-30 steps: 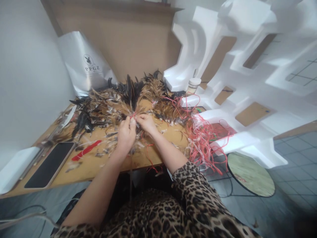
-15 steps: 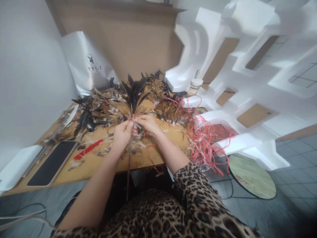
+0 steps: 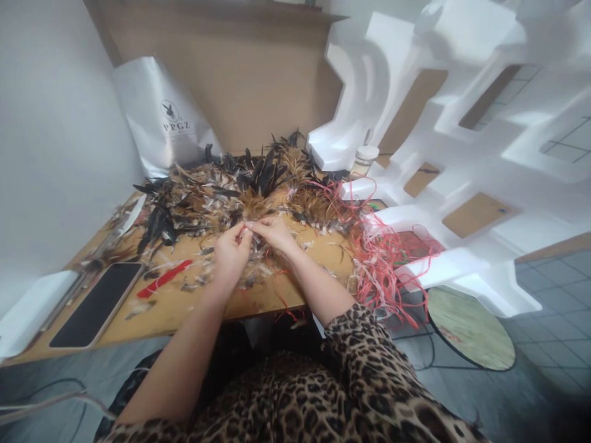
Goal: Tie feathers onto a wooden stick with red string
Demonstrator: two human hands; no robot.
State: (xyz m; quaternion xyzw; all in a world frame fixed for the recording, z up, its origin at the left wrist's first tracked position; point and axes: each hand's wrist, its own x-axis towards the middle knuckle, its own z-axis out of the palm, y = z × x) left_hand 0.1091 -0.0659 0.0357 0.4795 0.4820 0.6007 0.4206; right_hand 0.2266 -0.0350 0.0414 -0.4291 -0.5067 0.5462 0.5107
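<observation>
A bunch of feathers [image 3: 262, 178], black at the tips and brown at the base, leans away over the table in front of my fingers. My left hand [image 3: 231, 249] is closed in a pinch at its near end. My right hand [image 3: 276, 235] pinches the same spot, its fingertips touching those of the left. My fingers hide the bunch's bound end. Loose feathers [image 3: 198, 191] lie spread behind and left of my hands. A tangle of red plastic string [image 3: 383, 271] hangs at the table's right side.
A phone [image 3: 96, 304], a white box [image 3: 37, 311] and a red strip [image 3: 165, 278] lie at the left. A silver bag [image 3: 161, 123] stands at the back. White foam pieces [image 3: 489, 271] and a lidded jar [image 3: 364, 161] are at the right, above a round stool [image 3: 471, 332].
The feather bunch has tipped away from me and sits lower, its tips turned rightward. The thin stick below my hands has gone from sight. Both hands stay together in nearly the same place.
</observation>
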